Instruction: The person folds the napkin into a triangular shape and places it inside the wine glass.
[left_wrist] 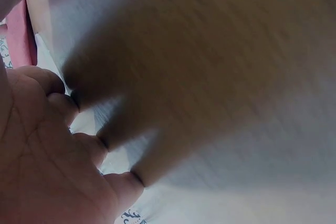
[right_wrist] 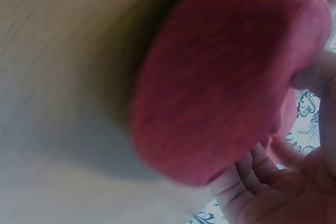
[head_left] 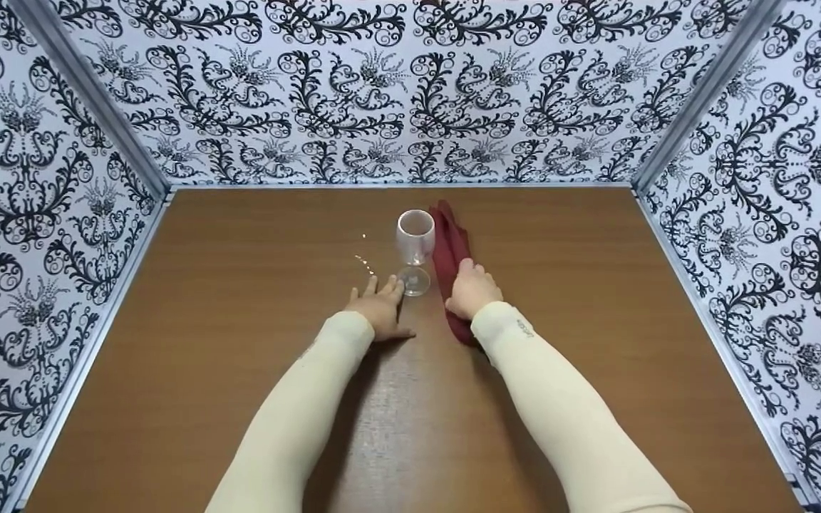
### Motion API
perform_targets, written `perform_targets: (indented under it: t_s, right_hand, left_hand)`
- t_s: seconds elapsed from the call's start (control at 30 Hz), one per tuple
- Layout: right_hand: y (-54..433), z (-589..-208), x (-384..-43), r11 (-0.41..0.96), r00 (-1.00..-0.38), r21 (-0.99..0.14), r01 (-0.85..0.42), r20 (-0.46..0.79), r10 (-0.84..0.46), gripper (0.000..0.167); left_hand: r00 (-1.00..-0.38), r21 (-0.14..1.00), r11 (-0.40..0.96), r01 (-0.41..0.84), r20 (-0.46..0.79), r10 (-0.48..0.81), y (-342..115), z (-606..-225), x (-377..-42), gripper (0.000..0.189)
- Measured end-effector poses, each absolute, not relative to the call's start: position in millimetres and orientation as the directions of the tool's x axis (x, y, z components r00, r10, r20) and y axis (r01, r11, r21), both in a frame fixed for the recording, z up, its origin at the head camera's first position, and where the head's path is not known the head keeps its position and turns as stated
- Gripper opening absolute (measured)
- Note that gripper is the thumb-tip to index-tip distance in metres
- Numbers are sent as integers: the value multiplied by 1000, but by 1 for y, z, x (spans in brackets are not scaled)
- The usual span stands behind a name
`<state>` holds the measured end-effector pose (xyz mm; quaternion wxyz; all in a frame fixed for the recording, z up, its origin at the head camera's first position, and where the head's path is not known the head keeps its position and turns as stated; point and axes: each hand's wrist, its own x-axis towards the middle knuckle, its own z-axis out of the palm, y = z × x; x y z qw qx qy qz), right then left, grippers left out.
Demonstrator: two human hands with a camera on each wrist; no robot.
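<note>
A clear stemmed wine glass [head_left: 415,239] stands upright on the wooden table, its round foot near my left hand. My left hand [head_left: 380,308] rests on the tabletop with fingers spread, the fingertips beside or touching the foot of the glass; which of these cannot be told. In the left wrist view, the palm [left_wrist: 42,150] holds nothing. Just right of the glass lies a folded red cloth [head_left: 451,246], long and narrow. Its near part is gripped by my right hand [head_left: 474,291]. The right wrist view shows the cloth [right_wrist: 220,87] bulging between thumb and fingers.
Small whitish spots [head_left: 364,263] lie on the table to the left of the glass. Patterned black-and-white panels [head_left: 353,92] with grey metal edging enclose the wooden table [head_left: 254,249] at the back and both sides.
</note>
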<state>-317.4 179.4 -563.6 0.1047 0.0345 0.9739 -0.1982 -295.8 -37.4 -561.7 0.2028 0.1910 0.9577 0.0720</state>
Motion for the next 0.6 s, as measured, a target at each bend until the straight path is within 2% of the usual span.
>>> perform_targets:
  t_s: [0.17,0.43,0.6]
  right_hand:
    - [185,-568,-320,925,-971,-355,134,-233,52,75]
    - [188,-570,-320,953,-966,-279,120,-255,47,59]
    - [186,-570,-318,955,-966,-270,125,-253,55,58]
  left_hand:
    - [-846,199,919,340,-362,391,-38,-566,-297,108]
    - [-846,198,920,339,-363,390,-37,-571,-299,109]
    - [-846,201,921,334,-367,387,-38,-570,-299,109]
